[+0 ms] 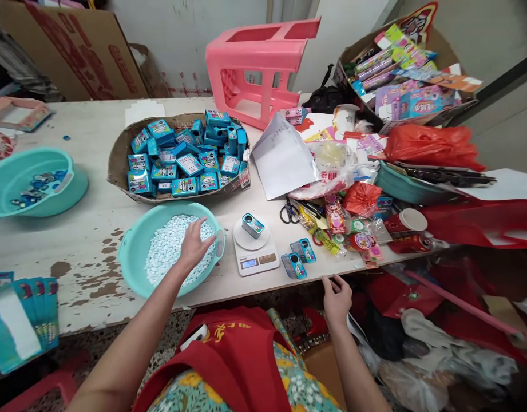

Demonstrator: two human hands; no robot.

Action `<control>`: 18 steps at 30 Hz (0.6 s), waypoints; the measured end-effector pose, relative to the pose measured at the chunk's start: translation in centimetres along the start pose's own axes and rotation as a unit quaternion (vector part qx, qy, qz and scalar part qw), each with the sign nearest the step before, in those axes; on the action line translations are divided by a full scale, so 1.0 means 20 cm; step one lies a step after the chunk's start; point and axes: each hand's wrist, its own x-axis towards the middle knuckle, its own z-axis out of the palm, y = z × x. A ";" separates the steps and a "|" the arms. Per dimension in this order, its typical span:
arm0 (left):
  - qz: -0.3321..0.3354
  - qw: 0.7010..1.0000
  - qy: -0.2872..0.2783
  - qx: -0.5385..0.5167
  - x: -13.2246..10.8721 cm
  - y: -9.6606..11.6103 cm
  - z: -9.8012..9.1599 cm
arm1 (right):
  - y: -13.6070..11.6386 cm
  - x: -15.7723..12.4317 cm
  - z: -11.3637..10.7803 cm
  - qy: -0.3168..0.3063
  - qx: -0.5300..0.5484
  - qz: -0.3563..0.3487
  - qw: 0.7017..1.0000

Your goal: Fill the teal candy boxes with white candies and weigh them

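Note:
My left hand (193,245) reaches into a teal basin (137,252) full of small white pellets (169,249), fingers curled down into them. My right hand (337,297) hangs just off the table's front edge, fingers loosely apart, holding nothing. Between the hands a white digital scale (254,252) carries a small blue tin (252,225). Two more blue tins (298,258) lie on the table to the right of the scale, close to my right hand.
A cardboard tray (117,166) heaped with blue boxes stands behind the basin. A second teal basin (27,183) sits far left, flat blue packs (23,320) at the near left. Scissors (289,213), paper, bags and toy packets crowd the right. A pink stool (254,68) lies at the back.

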 end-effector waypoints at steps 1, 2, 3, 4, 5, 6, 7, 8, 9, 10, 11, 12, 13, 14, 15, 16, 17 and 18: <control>0.029 0.999 -0.020 -0.008 0.07 0.05 0.02 | -0.04 0.03 0.01 -0.001 0.003 -0.006 1.000; 0.058 0.997 -0.041 -0.011 0.13 0.11 0.04 | -0.08 0.05 0.02 -0.004 0.008 -0.011 1.000; 0.088 0.994 -0.063 -0.010 0.19 0.16 0.06 | -0.13 0.07 0.03 -0.010 0.014 -0.017 1.000; 0.117 0.990 -0.083 -0.007 0.23 0.20 0.09 | -0.17 0.08 0.05 -0.017 0.021 -0.022 0.999; 0.144 0.984 -0.102 -0.001 0.27 0.24 0.11 | -0.21 0.09 0.07 -0.025 0.026 -0.027 0.999; 0.167 0.979 -0.119 0.006 0.30 0.28 0.14 | -0.24 0.10 0.08 -0.032 0.030 -0.032 0.999; 0.186 0.974 -0.132 0.014 0.33 0.30 0.17 | -0.27 0.11 0.10 -0.038 0.030 -0.036 0.998; 0.200 0.969 -0.143 0.022 0.35 0.33 0.19 | -0.29 0.11 0.12 -0.043 0.028 -0.040 0.998; 0.211 0.965 -0.156 0.031 0.37 0.35 0.22 | -0.31 0.12 0.14 -0.049 0.023 -0.044 0.998; 0.217 0.960 -0.170 0.040 0.39 0.36 0.24 | -0.33 0.13 0.16 -0.056 0.017 -0.048 0.997; 0.219 0.957 -0.184 0.049 0.40 0.37 0.26 | -0.35 0.13 0.18 -0.064 0.009 -0.053 0.996; 0.217 0.954 -0.197 0.060 0.40 0.38 0.28 | -0.36 0.14 0.20 -0.073 0.000 -0.058 0.996; 0.212 0.953 -0.206 0.070 0.40 0.39 0.29 | -0.38 0.15 0.22 -0.083 -0.011 -0.063 0.994; 0.205 0.953 -0.207 0.078 0.40 0.40 0.29 | -0.40 0.15 0.24 -0.092 -0.023 -0.068 0.993; 0.196 0.956 -0.200 0.084 0.38 0.41 0.28 | -0.42 0.16 0.25 -0.100 -0.036 -0.071 0.992; 0.184 0.962 -0.184 0.086 0.37 0.41 0.25 | -0.44 0.17 0.27 -0.108 -0.048 -0.072 0.990; 0.169 0.968 -0.163 0.082 0.35 0.41 0.21 | -0.45 0.17 0.29 -0.116 -0.060 -0.073 0.989; 0.152 0.976 -0.138 0.074 0.33 0.40 0.15 | -0.47 0.18 0.30 -0.125 -0.072 -0.073 0.987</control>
